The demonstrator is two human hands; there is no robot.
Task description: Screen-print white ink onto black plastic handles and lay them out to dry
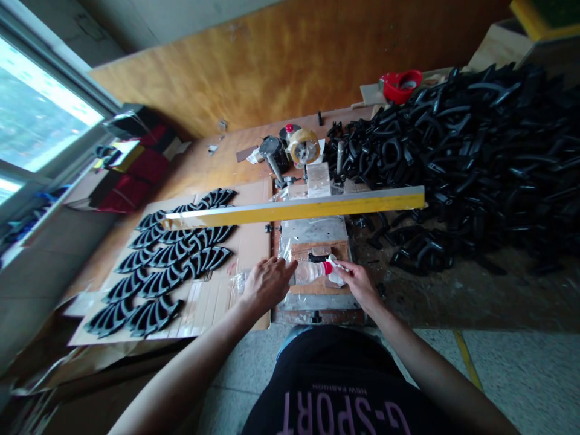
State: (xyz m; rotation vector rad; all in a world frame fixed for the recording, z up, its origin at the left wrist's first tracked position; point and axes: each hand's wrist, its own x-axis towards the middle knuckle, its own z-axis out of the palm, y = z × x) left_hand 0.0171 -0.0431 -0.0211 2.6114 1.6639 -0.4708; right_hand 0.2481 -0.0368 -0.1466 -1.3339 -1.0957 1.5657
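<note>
My left hand [267,283] grips the body of a small clear plastic bottle [310,272] lying sideways over a metal press plate [312,232]. The bottle has a red cap [327,267]. My right hand [357,281] holds a white cloth or wipe [335,272] pressed against the capped end. Both hands are close together at the front of the bench, just above the plate's wooden block.
A yellow bar [294,209] spans above the plate. Rows of black curved plastic parts [167,266] lie on cardboard [208,302] at left. A large heap of black parts [475,157] fills the right. Tape rolls [302,146] and a red tape dispenser [401,86] sit behind.
</note>
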